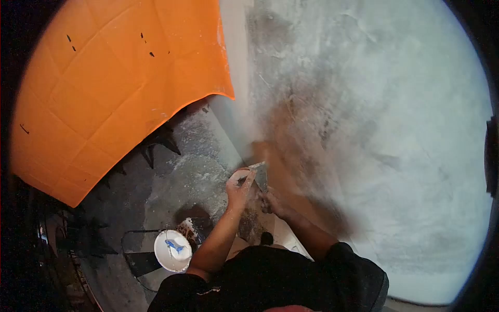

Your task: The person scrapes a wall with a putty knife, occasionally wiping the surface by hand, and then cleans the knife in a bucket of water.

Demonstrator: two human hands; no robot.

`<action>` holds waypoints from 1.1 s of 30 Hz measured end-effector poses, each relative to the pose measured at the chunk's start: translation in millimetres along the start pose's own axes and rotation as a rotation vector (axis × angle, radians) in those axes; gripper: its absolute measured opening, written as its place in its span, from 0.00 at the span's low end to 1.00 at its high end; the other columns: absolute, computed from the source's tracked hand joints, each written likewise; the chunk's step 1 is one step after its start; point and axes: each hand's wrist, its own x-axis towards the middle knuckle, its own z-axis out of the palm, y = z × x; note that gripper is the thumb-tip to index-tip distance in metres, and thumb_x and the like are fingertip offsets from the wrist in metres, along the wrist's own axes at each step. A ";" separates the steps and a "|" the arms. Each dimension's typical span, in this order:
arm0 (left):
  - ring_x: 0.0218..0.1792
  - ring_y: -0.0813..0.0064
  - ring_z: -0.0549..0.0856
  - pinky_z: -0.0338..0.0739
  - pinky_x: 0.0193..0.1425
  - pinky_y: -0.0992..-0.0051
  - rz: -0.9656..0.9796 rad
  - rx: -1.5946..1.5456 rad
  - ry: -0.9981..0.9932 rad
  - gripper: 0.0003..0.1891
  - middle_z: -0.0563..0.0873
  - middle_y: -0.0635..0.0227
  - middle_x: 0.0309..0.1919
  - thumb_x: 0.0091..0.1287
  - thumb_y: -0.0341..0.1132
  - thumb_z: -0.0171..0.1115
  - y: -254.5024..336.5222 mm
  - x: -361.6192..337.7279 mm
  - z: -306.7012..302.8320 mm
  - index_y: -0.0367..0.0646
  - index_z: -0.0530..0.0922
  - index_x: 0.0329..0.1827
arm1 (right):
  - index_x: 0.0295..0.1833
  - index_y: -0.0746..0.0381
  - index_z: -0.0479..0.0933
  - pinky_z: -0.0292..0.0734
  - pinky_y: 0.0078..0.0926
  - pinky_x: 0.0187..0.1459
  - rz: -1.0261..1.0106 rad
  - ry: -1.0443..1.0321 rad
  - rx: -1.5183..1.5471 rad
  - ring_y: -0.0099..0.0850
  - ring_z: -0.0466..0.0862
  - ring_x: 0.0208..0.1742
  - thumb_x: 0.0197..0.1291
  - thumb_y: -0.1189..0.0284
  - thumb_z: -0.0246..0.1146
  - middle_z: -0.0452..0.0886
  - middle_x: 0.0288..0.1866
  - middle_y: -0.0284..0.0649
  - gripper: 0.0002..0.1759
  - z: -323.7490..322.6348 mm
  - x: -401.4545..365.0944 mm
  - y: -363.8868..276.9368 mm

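Near the middle of the head view, my left hand [239,183] is raised with its fingers curled and pressed near the edge of a flat, plaster-smeared blade [259,176]. What my left hand holds, if anything, is too small to make out. Just to its right and a little lower, my right hand [272,204] is closed at the lower end of the blade, around its handle, which is mostly hidden. Both hands are close together in front of a wall [416,156] with grey and brown patches.
An orange sheet [119,78] hangs at the upper left. On the stained floor [182,177] at the lower left stands a white bucket [162,253] with a blue-handled tool [174,246] inside. Dark pointed objects [161,143] show under the sheet's edge.
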 end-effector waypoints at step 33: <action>0.39 0.74 0.85 0.81 0.45 0.73 -0.541 -0.391 -0.741 0.24 0.87 0.60 0.41 0.82 0.49 0.44 -47.3 325.2 -34.8 0.34 0.80 0.52 | 0.46 0.60 0.74 0.73 0.25 0.38 -0.108 0.721 0.081 0.23 0.77 0.34 0.78 0.47 0.43 0.78 0.33 0.32 0.27 65.3 295.5 -145.2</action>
